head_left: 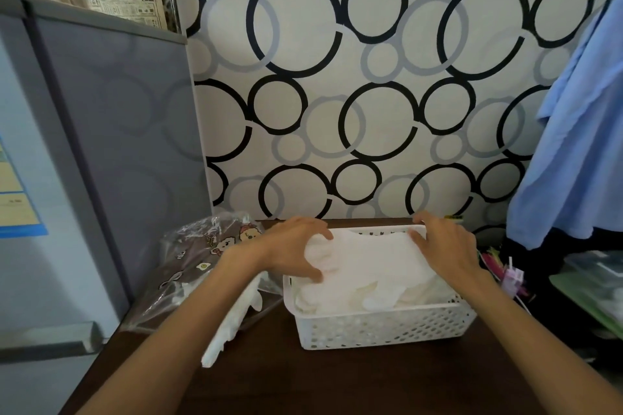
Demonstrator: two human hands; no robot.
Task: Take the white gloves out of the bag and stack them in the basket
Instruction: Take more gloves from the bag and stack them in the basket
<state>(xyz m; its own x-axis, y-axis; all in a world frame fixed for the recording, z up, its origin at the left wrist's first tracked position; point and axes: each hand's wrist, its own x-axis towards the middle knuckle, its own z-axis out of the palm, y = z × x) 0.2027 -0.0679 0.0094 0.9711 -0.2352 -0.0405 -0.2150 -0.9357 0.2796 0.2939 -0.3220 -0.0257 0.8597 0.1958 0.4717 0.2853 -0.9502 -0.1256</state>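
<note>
Both hands are over the white perforated plastic basket, which stands on the dark brown wooden table with a pile of white fabric gloves already heaped above its rim. The left hand curls thumb and fingers round the left end of the topmost glove; the right hand lies with fingers fairly straight on the right end, near the far rim, and appears to press rather than grasp. The step in hand is judged to be seating this glove flat on the stack. To do it well, both ends should be lowered level, cuff and fingers aligned with the gloves beneath, then smoothed outward so nothing overhangs the rim. The pile is soft and high; uneven pressure could tip it. The clear plastic bag printed with cartoon figures lies just left of the basket, and more white gloves spill from its mouth onto the table, so work remains.
</note>
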